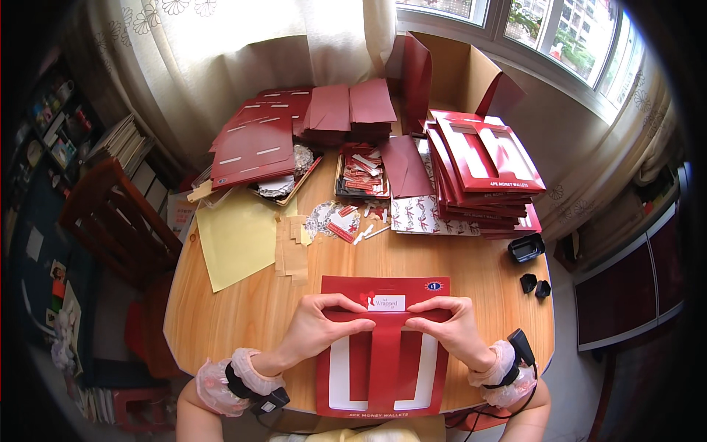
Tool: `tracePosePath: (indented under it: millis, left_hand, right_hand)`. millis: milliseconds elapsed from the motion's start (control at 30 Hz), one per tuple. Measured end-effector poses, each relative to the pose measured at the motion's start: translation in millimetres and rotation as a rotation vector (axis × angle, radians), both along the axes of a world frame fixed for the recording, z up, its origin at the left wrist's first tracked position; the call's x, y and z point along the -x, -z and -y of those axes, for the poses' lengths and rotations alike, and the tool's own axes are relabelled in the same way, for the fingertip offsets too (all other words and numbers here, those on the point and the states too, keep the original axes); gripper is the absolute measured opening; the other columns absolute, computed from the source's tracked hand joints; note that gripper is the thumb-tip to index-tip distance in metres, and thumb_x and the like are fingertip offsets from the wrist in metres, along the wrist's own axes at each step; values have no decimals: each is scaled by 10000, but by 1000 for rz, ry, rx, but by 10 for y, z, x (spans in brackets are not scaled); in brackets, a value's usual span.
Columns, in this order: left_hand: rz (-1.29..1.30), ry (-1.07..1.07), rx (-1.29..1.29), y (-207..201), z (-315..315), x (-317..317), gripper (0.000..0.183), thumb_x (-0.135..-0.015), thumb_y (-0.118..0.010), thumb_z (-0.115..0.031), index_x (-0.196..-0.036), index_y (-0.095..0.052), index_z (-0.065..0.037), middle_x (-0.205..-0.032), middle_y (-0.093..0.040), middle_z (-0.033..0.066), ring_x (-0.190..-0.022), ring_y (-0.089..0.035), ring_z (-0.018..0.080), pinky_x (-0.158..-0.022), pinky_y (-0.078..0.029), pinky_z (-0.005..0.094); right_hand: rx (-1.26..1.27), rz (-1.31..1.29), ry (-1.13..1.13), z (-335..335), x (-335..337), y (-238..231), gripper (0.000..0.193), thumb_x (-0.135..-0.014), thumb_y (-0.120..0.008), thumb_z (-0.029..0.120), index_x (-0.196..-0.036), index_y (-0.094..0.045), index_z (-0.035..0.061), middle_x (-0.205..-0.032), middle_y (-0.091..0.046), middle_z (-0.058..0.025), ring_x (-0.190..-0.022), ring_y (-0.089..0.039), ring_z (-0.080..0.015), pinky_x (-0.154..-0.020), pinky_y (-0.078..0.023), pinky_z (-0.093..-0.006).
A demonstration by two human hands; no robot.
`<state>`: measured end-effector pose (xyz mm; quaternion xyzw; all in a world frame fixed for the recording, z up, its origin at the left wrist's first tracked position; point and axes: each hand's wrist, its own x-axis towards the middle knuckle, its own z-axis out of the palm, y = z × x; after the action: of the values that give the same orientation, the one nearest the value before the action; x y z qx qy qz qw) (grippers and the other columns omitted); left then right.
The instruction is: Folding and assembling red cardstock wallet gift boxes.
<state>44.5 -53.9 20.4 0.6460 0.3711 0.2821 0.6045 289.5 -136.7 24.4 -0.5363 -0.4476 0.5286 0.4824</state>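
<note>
A red cardboard wallet pack [384, 361] with white-filled cut-out windows lies flat at the table's near edge, directly in front of me. Over its upper part is a small white printed label [390, 303] with a red motif at its left end. My left hand [313, 328] pinches at the label's left end, thumb and forefinger close together. At the opposite end my right hand [455, 328] does the same. Both hands rest over the pack, and the fingertips partly cover the label's ends. Whether the label touches the pack all along I cannot tell.
Red packs [486, 158] are piled at the right, beside an open cardboard box [449, 74]. Red sheets [254, 147] and envelopes [330, 110] stand at the back. A tray [362, 173] holds small red-and-white tags. Yellow paper [239, 239] lies left; black plastic pieces [526, 248] sit at the right edge.
</note>
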Motion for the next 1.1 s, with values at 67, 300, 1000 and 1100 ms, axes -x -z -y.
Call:
tracePosePath:
  millis: [67,300,1000,1100]
  left_hand:
    - [21,-4,-9,21,-5,0,202,-807,-837,-117,-947,-751,0,-917,-743,53,-825,-677,83,-749,-552,227]
    - [48,-75,-8,25,-58,43,173,-814,-825,-98,-944,-755,-8,-904,-742,52,-819,-675,78,-745,-552,230]
    - [-140,120,-489,-223,-439,71,102,-878,-738,-127,-933,-734,-41,-1030,-682,83,-1037,-642,199,-888,-506,329]
    - [-202,190,-847,-172,-424,-77,95,-888,-736,-138,-934,-722,-56,-1122,-655,90,-1017,-648,209,-886,-515,336]
  right_hand:
    - [13,-26,-9,-25,-14,-27,183,-834,-790,29,-1000,-737,-28,-946,-732,-54,-867,-670,-94,-775,-559,-232]
    - [-81,-12,92,-80,-215,52,113,-865,-761,22,-962,-709,-6,-871,-707,-16,-779,-634,-50,-701,-524,-197]
    - [114,143,-340,-560,-400,-271,100,-911,-719,80,-948,-716,-12,-877,-701,-10,-827,-630,-58,-769,-511,-206]
    - [75,141,-504,-751,-374,-158,109,-919,-709,86,-958,-708,-16,-870,-703,-19,-815,-622,-51,-759,-509,-205]
